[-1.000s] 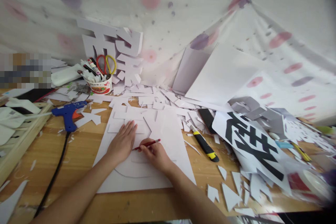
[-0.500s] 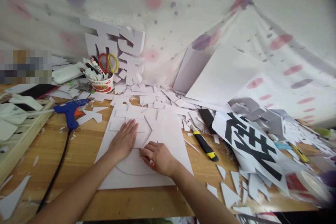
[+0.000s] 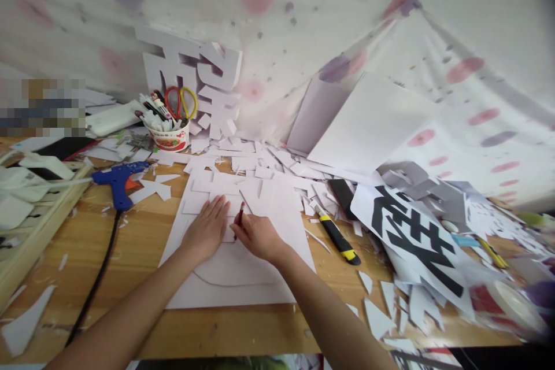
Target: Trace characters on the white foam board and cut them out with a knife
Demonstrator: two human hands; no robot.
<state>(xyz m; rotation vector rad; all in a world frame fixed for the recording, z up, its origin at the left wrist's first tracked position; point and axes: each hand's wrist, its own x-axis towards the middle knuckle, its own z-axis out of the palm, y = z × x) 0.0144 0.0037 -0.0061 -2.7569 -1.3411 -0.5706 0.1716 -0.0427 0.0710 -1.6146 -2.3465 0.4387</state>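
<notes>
A large white sheet of board [image 3: 277, 277] lies on the wooden table, with white cut-out pieces [image 3: 195, 205] on top of it and a curved line across its lower part. My left hand [image 3: 208, 228] rests flat on the cut-outs, fingers stretched out together. Close beside it, my right hand [image 3: 260, 235] is closed around a dark red pencil [image 3: 239, 215], held nearly upright. The pencil's lower end meets the board by the edge of a cut-out, though whether it touches is hard to tell.
On the left are a blue glue gun [image 3: 120, 181] and a power strip [image 3: 30, 248]. Behind stands a paper tub [image 3: 171, 137] of pens and scissors. A yellow-black utility knife [image 3: 338, 237], a printed character sheet [image 3: 416, 237] and several scraps lie right.
My right hand has moved slightly up, and the pencil has swung from leaning toward me to nearly upright. My left hand stays in place on the cut-outs.
</notes>
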